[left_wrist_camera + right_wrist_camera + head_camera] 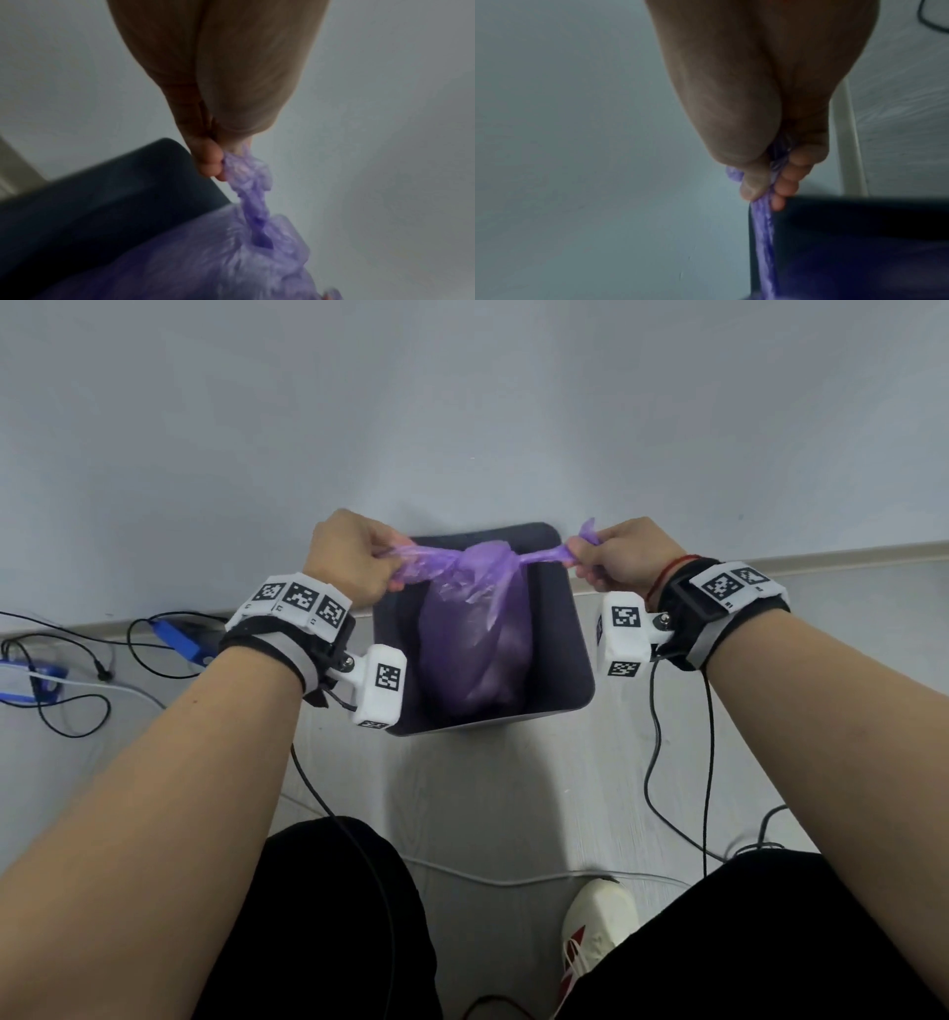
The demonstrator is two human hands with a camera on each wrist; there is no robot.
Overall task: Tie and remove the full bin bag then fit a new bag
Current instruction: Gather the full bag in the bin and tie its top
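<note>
A full purple bin bag (475, 634) sits inside a dark square bin (575, 660) against the wall. Its top is gathered into a knot (488, 559) above the bin's far edge. My left hand (354, 557) grips the bag's left tail in a fist, and my right hand (616, 554) grips the right tail, which is stretched thin and taut. A short end of plastic sticks out above the right fist. In the left wrist view my fingers (208, 162) pinch the crumpled purple tail (249, 182) beside the bin (102, 203). In the right wrist view the thumb and fingers (785, 182) clamp the taut strand (763, 233).
Black and white cables (678, 788) trail over the pale floor on both sides. A blue device (182, 639) with leads lies at the left by the skirting. My legs in black trousers and a white shoe (590, 922) are at the bottom. A grey wall (462, 403) stands behind the bin.
</note>
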